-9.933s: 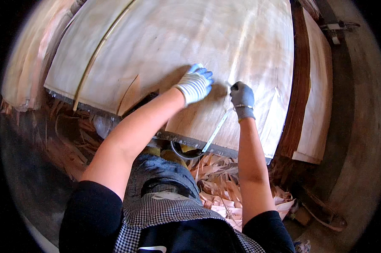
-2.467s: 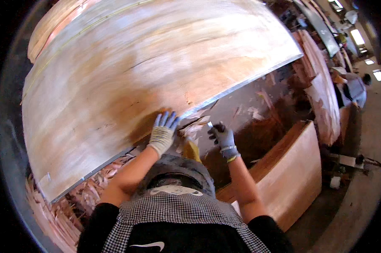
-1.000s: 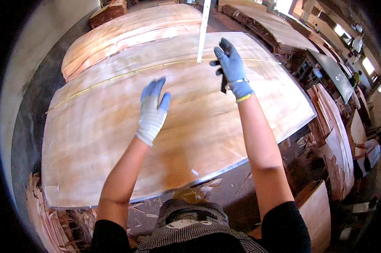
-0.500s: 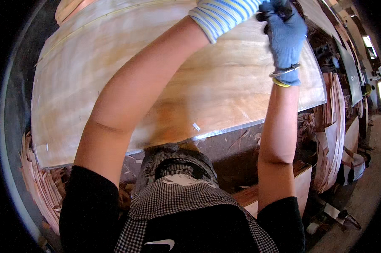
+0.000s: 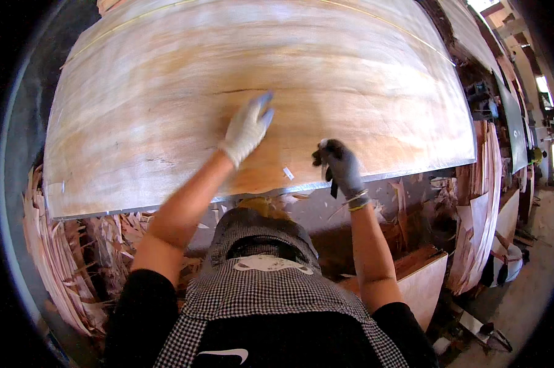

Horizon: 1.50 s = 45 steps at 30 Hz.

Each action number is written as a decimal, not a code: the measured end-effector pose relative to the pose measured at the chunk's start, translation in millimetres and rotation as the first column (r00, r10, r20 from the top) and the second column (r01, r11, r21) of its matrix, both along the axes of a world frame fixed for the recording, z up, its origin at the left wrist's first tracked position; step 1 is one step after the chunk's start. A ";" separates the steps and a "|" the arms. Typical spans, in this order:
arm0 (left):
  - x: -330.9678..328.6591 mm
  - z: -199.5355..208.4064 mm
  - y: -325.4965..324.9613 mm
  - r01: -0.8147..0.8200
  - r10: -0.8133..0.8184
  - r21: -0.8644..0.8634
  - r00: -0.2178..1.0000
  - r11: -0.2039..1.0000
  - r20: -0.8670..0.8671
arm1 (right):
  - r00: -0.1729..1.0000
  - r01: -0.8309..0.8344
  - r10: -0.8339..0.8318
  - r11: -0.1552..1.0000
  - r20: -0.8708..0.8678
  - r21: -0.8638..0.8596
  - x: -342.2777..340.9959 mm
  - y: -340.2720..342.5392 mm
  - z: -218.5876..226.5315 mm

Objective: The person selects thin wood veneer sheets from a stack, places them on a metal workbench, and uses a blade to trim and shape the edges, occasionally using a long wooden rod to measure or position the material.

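A broad, pale wood veneer sheet lies in front of me with its near edge by my waist. My left hand, in a white glove with bluish fingertips, is over the middle of the sheet, fingers stretched out and slightly blurred. Whether it touches the wood I cannot tell. Close to the near edge, right of centre, my right hand wears a grey-blue glove with black fingers. Those fingers are curled together, and a dark narrow piece juts down below them; its kind is unclear. A small white scrap lies on the sheet between the hands.
A thin yellow line runs across the sheet's far part. Torn veneer strips are heaped at the lower left. Upright veneer stacks and a board stand at the right. Another person is farther right.
Both hands have come back toward me from the sheet's far side, where they were close together. They are now apart, the left one with its fingers extended.
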<state>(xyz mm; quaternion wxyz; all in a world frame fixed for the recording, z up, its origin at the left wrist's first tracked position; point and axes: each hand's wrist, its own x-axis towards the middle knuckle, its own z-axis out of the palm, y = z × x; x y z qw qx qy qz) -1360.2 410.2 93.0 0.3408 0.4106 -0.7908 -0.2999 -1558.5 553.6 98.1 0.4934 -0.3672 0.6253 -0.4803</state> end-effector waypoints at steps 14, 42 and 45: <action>17.5 -94.9 88.1 0.240 -0.084 -0.124 0.702 0.963 0.707 | 0.624 -0.010 0.210 0.965 -0.753 0.261 52.9 -34.2 -85.5; 284.5 -93.4 169.7 -0.318 0.267 -0.097 0.549 0.943 0.792 | 0.916 -0.357 0.397 0.745 0.055 0.563 169.4 151.7 -116.2; 296.8 -107.1 155.3 -0.397 0.285 0.041 0.725 0.917 0.627 | 0.873 -0.451 0.480 0.736 0.081 0.505 203.4 122.1 -147.0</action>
